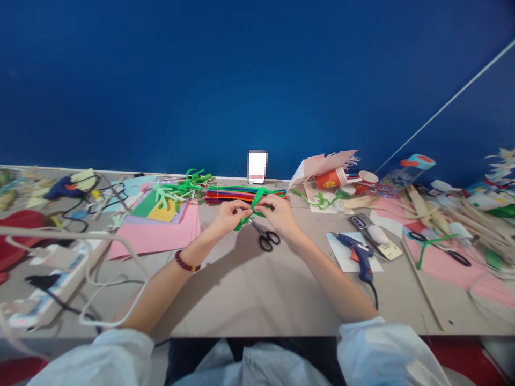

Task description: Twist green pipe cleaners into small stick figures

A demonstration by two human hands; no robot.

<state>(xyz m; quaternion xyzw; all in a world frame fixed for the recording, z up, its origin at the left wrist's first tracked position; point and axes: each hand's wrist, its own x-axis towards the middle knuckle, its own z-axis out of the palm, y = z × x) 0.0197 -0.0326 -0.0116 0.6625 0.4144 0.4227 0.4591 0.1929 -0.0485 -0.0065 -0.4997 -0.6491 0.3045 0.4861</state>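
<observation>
My left hand and my right hand meet near the middle of the table, both closed on green pipe cleaners that are bent together between the fingertips. One green end hangs below my left fingers. Just beneath the hands lies a pair of scissors with black handles, its blades partly hidden. Behind the hands is a bundle of coloured pipe cleaners, red, blue and other colours. Twisted green pipe-cleaner shapes rest to the left on stacked coloured paper.
A phone stands against the blue wall. Pink paper and a power strip are at left. A blue glue gun, a long stick, a second pair of scissors and an orange paper cup lie at right.
</observation>
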